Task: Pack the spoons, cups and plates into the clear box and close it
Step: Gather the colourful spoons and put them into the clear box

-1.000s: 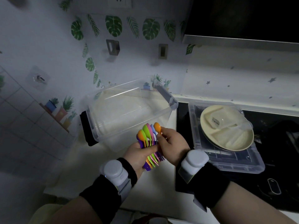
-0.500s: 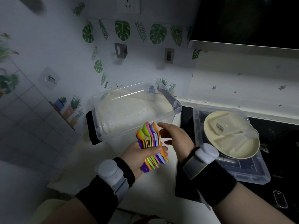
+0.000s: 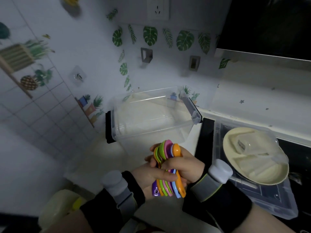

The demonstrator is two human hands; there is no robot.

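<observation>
A fanned bundle of several coloured plastic spoons (image 3: 168,167) is held between both hands in front of the clear box (image 3: 127,137). My left hand (image 3: 148,175) grips the spoon handles from the left, thumb across them. My right hand (image 3: 186,165) wraps round the bundle from the right. The clear box stands open on the counter with black latches at both ends; I see nothing inside it. To the right, a cream divided plate (image 3: 232,140) with a clear cup (image 3: 257,148) lying on it rests on the box's clear lid (image 3: 276,202).
The lid lies on a black stovetop (image 3: 296,152) at the right. A wall with leaf stickers and metal hooks (image 3: 146,54) rises behind the box. A pale yellow-green object (image 3: 58,206) sits low at the left, by the counter's front edge.
My right hand, which had drawn slightly off the spoons half a second ago, has closed round the bundle again. The camera view has shifted, so the box and plate sit further right.
</observation>
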